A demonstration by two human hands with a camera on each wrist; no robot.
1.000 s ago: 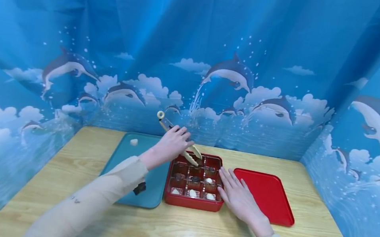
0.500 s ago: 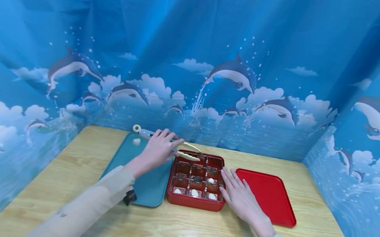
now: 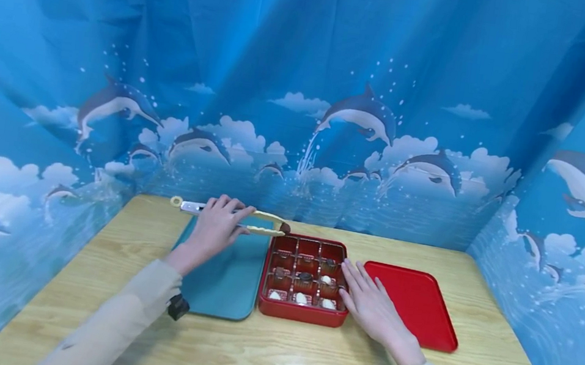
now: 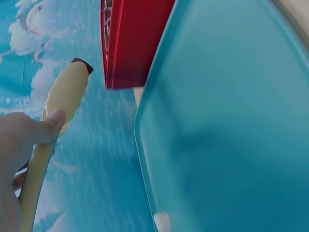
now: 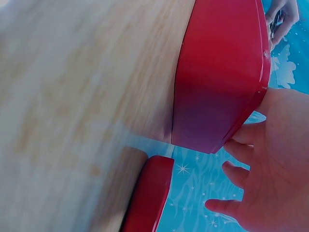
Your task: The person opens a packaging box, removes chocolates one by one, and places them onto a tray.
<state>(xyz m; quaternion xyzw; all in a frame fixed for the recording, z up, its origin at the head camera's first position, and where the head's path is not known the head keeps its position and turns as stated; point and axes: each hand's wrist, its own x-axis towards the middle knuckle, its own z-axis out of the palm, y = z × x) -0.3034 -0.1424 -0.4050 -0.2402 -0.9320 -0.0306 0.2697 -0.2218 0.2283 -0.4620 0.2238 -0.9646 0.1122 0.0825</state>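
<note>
Tongs (image 3: 262, 231) hang clear of red box's edge (image 3: 264, 277)

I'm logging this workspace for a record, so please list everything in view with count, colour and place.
Table: 1, light wood, underneath
Backdrop: 1, blue dolphin print, around the table
Teal tray: 1, teal, table's left
Red box: 1, red, centre
Red lid or tray: 1, red, right of box
White pieces: 4, white, in box
Dark pieces: 3, dark brown, in box
Loose white piece: 1, white, on teal tray
Tongs: 1, cream and silver, above teal tray
Brown piece: 1, dark brown, in tong tips
Wrist devices: 2, black, at wrists
Sleeves: 2, beige, on arms
Left hand: 1, gripping tongs
Right hand: 1, at box's right side
</note>
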